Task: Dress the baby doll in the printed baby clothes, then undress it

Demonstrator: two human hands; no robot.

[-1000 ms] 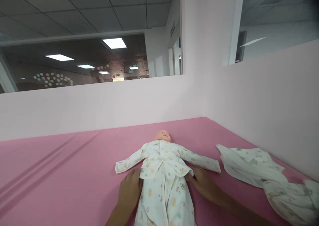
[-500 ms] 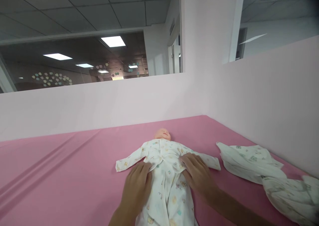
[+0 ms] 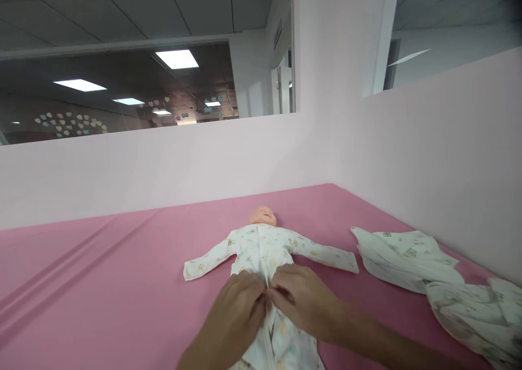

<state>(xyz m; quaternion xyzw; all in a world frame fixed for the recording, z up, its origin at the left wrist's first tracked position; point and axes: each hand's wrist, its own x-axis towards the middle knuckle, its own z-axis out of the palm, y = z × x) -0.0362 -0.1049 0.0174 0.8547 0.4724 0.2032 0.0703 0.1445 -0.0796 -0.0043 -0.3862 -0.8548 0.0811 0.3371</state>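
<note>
A baby doll (image 3: 263, 216) lies on its back on the pink covering, head toward the far wall. It is dressed in a white baby outfit (image 3: 261, 245) with small coloured prints, and both sleeves are spread out sideways. At the middle front of the outfit my left hand (image 3: 240, 304) is closed, fingertips pinching the fabric by the centre seam. Right beside it my right hand (image 3: 302, 299) pinches the same front from the other side. The fingertips of both hands nearly meet, and they hide the exact bit of cloth between them.
Two crumpled white printed cloths (image 3: 408, 258) lie to the right, beside the wall. The pink sheet (image 3: 101, 283) has long creases on the left. White walls (image 3: 163, 168) with windows rise behind and to the right.
Both hands have come inward from the sides of the outfit to its centre line and closed on the fabric. The top's front, bunched before, now lies flatter. The view has shifted slightly.
</note>
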